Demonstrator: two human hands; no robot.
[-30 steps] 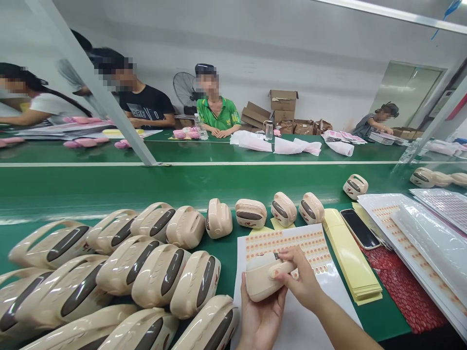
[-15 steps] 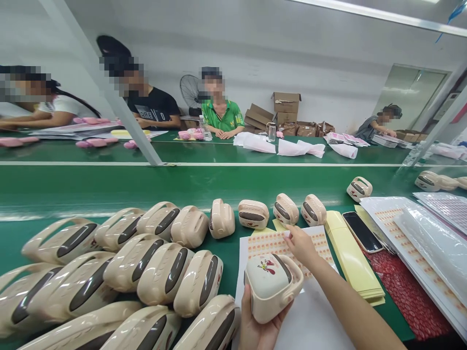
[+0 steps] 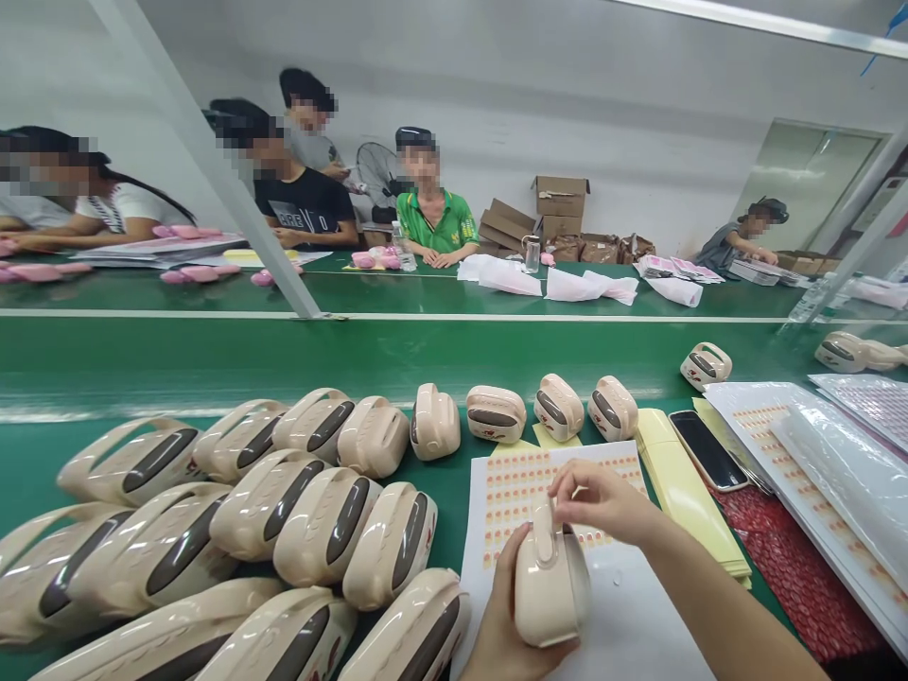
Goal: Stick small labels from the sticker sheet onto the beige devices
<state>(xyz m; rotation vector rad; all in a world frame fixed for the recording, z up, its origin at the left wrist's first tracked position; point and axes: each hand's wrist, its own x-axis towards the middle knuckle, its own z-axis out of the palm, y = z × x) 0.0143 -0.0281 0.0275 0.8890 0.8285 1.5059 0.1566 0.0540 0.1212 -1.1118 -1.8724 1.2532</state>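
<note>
One beige case (image 3: 550, 601) held up just above the sticker sheet (image 3: 515, 487), handle upward, narrow end facing the camera. Left hand (image 3: 505, 605) cups it from the left side and underneath, firm hold. Right hand (image 3: 596, 501) at the top of the handle, fingers bent and close together; can't tell if they pinch anything. Sheet has rows of small orange stickers, lies on the green worktop (image 3: 426, 345). Left of it: cluster of similar cases (image 3: 324, 530) with dark panels, packed close. Three more cases (image 3: 559, 409) just beyond the sheet's far edge. Right side: yellow paper strips (image 3: 685, 492), phone (image 3: 707, 449), red bubble wrap (image 3: 780, 558), more sheets (image 3: 756, 411) partly under clear plastic (image 3: 837, 482). Far side: seated co-worker in green shirt (image 3: 438, 227), cardboard boxes (image 3: 560, 197) behind.
</note>
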